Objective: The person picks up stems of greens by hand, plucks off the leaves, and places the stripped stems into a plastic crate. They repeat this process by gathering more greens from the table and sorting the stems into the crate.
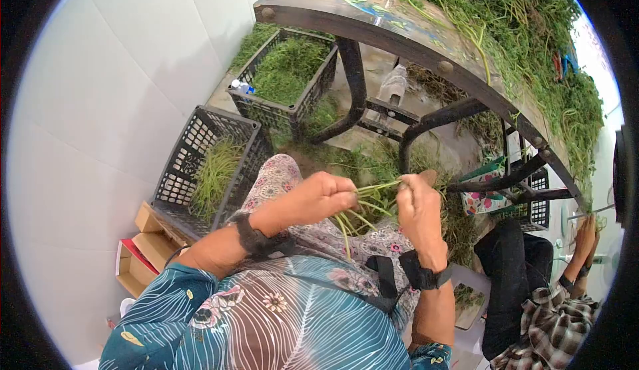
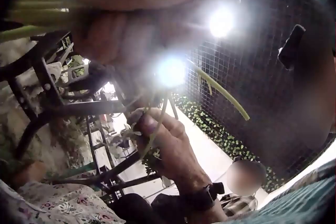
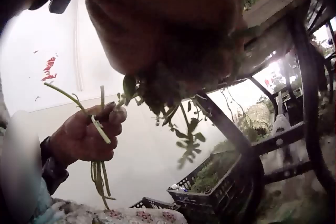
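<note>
In the head view my left hand [image 1: 319, 195] grips a small bunch of green stems [image 1: 378, 190] above the lap, their cut ends hanging below. Facing it, my right hand [image 1: 419, 210] pinches the other end of the stems. The right wrist view shows the left hand [image 3: 89, 134] with its fingers curled round the stems [image 3: 98, 176]. Small leaves [image 3: 190, 140] stick out beneath the right hand there. From the left wrist, the right hand [image 2: 170, 148] appears with thumb and finger closed on leafy greens.
A crate [image 1: 206, 120] of trimmed stems stands left of the knees; another crate [image 1: 293, 109] holds leafy greens. A table [image 1: 426, 54] heaped with greens [image 1: 506, 10] rises ahead on black metal legs [image 1: 353, 77]. Another person [image 1: 552, 320] sits at the right. Cardboard boxes [image 1: 150, 247] lie at left.
</note>
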